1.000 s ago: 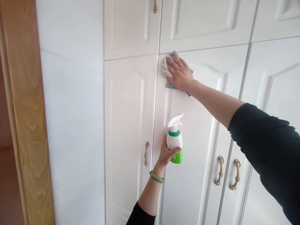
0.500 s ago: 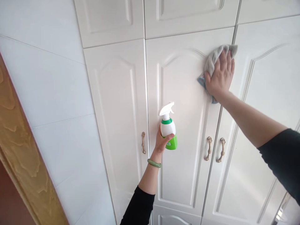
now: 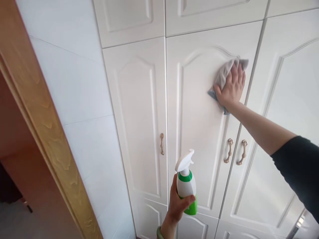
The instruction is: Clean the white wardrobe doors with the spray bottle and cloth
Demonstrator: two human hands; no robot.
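Note:
My left hand [image 3: 176, 202] is wrapped round a spray bottle [image 3: 186, 186], white above and green below, with a white trigger head. The bottle is upright, leaning slightly, low in front of the cabinet's middle door [image 3: 199, 126]. Higher up and to the right, my right hand [image 3: 231, 88] presses a grey cloth [image 3: 221, 77] with bluish edges flat against that door. Its fingers lie stretched over the cloth near the upper right of the raised panel. Part of the cloth is hidden under the palm.
Neighbouring white doors stand at left [image 3: 134, 116] and right [image 3: 286, 132]. Ornate metal handles [image 3: 161, 143] [image 3: 228, 150] [image 3: 241, 152] stick out from the doors. A pale tiled wall [image 3: 87, 149] and a wooden door frame [image 3: 53, 142] are on the left.
My left hand has lowered the spray bottle. My right hand and the cloth have slid a little down and left over the door. The view has shifted left.

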